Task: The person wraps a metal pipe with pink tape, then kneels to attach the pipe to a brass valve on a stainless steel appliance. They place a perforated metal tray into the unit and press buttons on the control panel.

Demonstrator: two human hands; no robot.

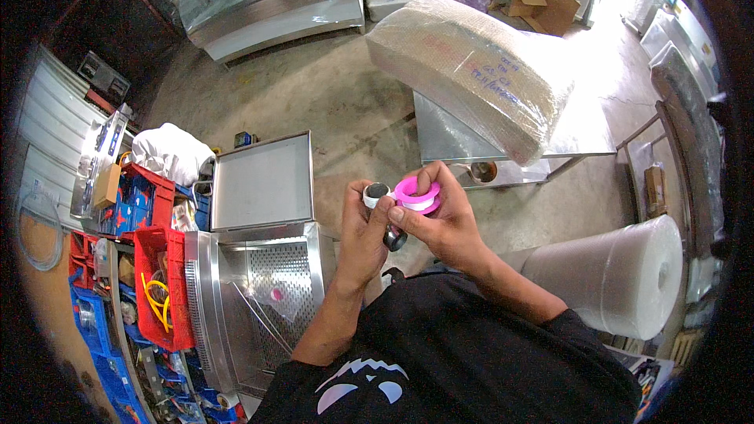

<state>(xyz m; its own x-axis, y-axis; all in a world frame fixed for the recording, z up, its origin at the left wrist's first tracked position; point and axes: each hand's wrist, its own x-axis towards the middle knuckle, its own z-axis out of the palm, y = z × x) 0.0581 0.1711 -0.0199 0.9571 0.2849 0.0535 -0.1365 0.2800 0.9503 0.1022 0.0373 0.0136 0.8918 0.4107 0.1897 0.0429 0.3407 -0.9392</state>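
My left hand (361, 239) is closed around a small fitting (378, 190) with a dark round end, a pale rim and a black part sticking out below the fingers. Against it, my right hand (446, 227) grips a pink spool of white thread seal tape (404, 187), one finger through the spool's hole. The fingertips of both hands meet between the two things. Whether tape is wound on the fitting cannot be made out, since fingers cover most of it.
At left stands a stainless steel cabinet (318, 255) with a perforated tray, beside red crates (161, 330) and blue bins. A bubble-wrapped box (471, 70) lies on a metal table (448, 129) ahead. To the right is a large bubble-wrap roll (601, 275).
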